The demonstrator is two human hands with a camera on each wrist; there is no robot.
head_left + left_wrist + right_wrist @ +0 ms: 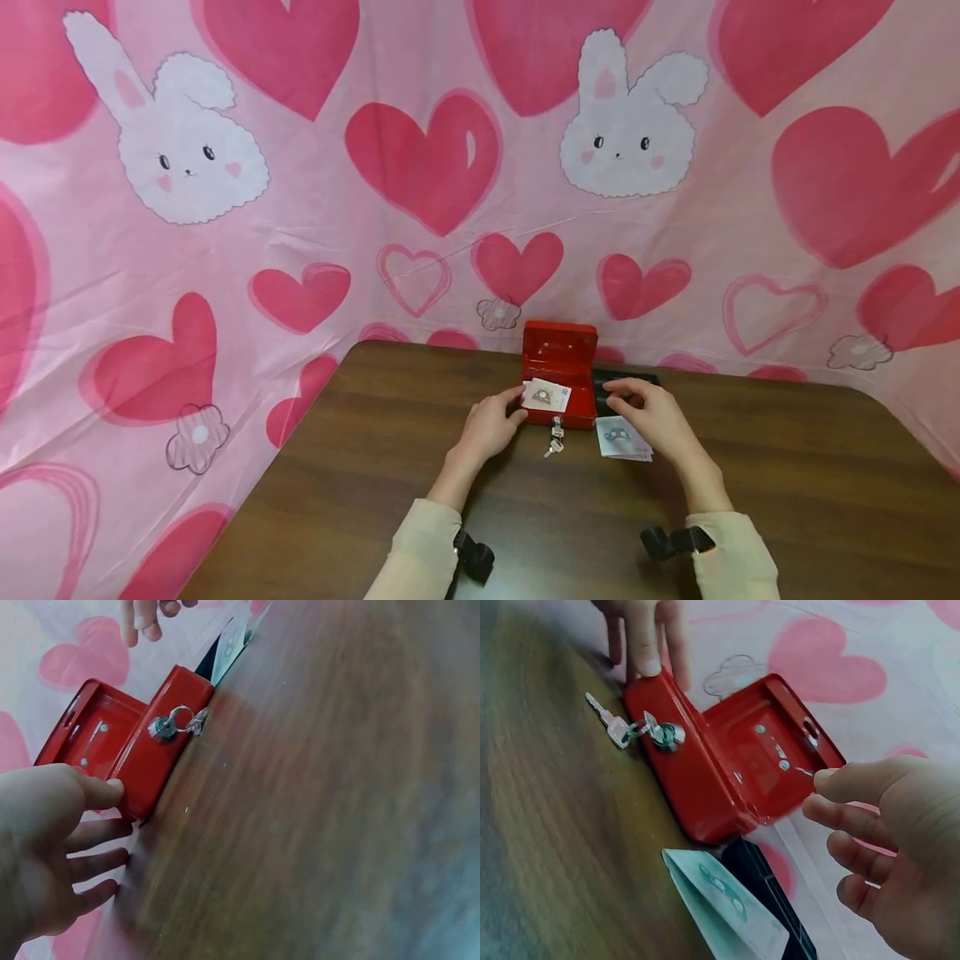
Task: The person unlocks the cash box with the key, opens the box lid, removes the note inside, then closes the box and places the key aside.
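Note:
A small red cash box [582, 408] stands with its lid [559, 350] raised. Banknote-like paper [546, 395] lies at its opening. From the lock in its front hang keys [613, 726] on a ring. My left hand [489, 425] touches the box's left side, the thumb on the front edge and the other fingers spread and fairly straight. Over the right side hovers my right hand [651, 410], fingers loosely bent and holding nothing. Below it, folded bluish-green banknote-like papers [624, 439] lie beside the box. In the right wrist view, the box's inside bottom is hidden.
Behind the folded papers lies a black flat object [602, 393], partly covered; its kind is unclear. The brown wooden table [810, 475] extends to both sides. A pink cloth [420, 192] with hearts and rabbits hangs behind the table's far edge.

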